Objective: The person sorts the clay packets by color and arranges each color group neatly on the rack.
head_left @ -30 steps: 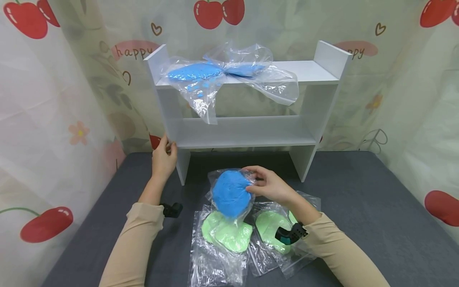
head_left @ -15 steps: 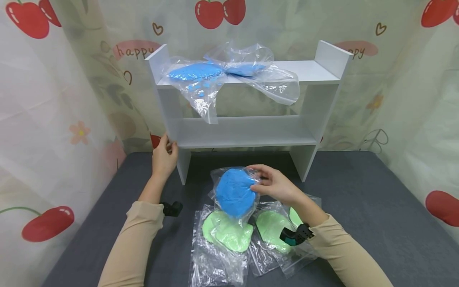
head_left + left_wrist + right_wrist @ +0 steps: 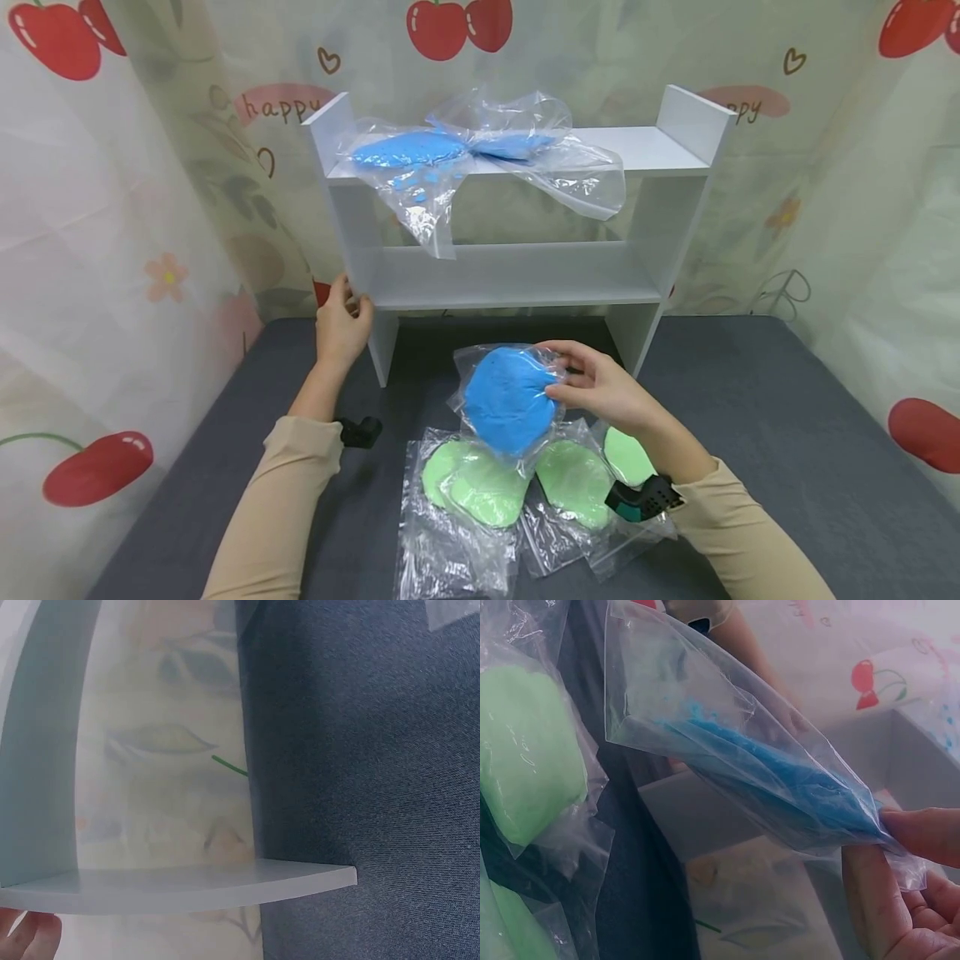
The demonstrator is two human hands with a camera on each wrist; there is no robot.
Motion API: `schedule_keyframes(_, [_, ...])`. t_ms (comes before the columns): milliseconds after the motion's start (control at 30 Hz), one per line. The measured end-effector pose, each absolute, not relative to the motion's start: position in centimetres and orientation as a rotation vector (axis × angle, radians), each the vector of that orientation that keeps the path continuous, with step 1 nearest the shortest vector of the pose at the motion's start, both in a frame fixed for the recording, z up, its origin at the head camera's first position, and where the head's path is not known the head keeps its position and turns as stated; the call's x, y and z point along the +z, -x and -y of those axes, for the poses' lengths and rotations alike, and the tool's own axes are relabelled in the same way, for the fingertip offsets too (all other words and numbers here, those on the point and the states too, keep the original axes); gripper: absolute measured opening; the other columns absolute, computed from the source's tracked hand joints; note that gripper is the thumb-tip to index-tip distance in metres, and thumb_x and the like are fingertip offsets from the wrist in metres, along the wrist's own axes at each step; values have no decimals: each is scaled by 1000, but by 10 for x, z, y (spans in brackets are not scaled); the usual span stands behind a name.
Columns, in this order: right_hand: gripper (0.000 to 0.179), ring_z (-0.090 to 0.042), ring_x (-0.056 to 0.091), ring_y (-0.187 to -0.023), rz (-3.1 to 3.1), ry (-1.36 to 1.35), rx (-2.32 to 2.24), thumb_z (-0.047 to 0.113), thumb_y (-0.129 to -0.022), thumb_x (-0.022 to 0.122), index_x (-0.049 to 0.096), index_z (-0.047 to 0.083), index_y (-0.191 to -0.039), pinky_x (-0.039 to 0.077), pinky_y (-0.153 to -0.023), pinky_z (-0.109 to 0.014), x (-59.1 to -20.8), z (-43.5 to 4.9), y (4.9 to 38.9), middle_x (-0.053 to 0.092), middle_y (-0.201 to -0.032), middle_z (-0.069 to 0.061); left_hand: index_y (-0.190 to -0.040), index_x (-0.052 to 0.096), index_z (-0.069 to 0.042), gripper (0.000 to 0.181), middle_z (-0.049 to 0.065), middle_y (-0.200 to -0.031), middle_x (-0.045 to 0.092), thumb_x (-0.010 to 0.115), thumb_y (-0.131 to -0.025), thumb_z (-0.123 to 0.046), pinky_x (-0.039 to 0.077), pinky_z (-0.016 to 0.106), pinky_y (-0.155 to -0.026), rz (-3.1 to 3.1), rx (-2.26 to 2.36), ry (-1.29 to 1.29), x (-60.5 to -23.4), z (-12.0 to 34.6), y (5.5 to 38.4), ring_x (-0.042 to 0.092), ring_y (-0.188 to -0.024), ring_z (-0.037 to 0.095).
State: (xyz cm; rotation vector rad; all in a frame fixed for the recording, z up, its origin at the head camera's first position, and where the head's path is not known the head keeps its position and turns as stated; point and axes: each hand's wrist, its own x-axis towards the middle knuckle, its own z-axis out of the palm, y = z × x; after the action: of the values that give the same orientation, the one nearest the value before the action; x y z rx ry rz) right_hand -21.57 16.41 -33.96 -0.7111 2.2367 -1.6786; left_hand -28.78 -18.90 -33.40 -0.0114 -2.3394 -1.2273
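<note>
One bag w/ blue stuff [image 3: 508, 407] is up off the table [image 3: 750, 450], in front of the shelf [image 3: 517, 279]. R hand [image 3: 607, 390] pinches its edge w/ thumb & fingers. L hand [image 3: 341, 332] touches the shelf's L side w/ loose fingers. Green bags [image 3: 487, 492] lie on the table; more blue bags [image 3: 408, 150] up on top.

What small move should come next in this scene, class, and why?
Probably raise the blue bag toward the bare right end of the top shelf: the right hand pinches its edge below that shelf, and other blue-filled bags lie up there.
</note>
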Motion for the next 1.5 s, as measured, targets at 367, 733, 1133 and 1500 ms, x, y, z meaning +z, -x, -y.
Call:
schedule_keyframes(367, [56, -7, 56, -81, -2245, 736, -1718, 11, -89, 62, 37, 8, -140, 53, -75, -23, -336, -174, 211, 45, -107, -7, -139, 41, -11, 45, 22, -131, 55, 49, -95, -18, 52, 48, -88, 2294, -1282, -24, -336, 188, 290, 61, -110, 38])
schedule_keyframes(733, [57, -6, 52, -74, -2245, 755, -1759, 9, -89, 60, 35, 5, -140, 53, -72, -24, -326, -178, 208, 43, -99, -3, -138, 45, -11, 44, 24, -127, 57, 51, -95, -18, 52, 46, -88, 2252, -1319, 9, -338, 188, 291, 62, -109, 38])
schedule_keyframes(1133, [56, -5, 56, -79, -2205, 836, -1847, 4, -91, 57, 32, 3, -141, 53, -70, -22, -315, -185, 202, 47, -102, 0, -139, 43, -10, 45, 24, -128, 57, 50, -95, -16, 53, 49, -85, 2259, -1299, -3, -338, 187, 290, 62, -108, 39])
schedule_keyframes(1500, [52, -7, 49, -74, -2180, 948, -1910, -2, -89, 56, 37, 3, -138, 51, -67, -19, -299, -185, 197, 42, -97, 0, -138, 45, -11, 43, 23, -127, 58, 49, -95, -17, 53, 49, -84, 2249, -1288, -13, -338, 186, 289, 62, -108, 38])
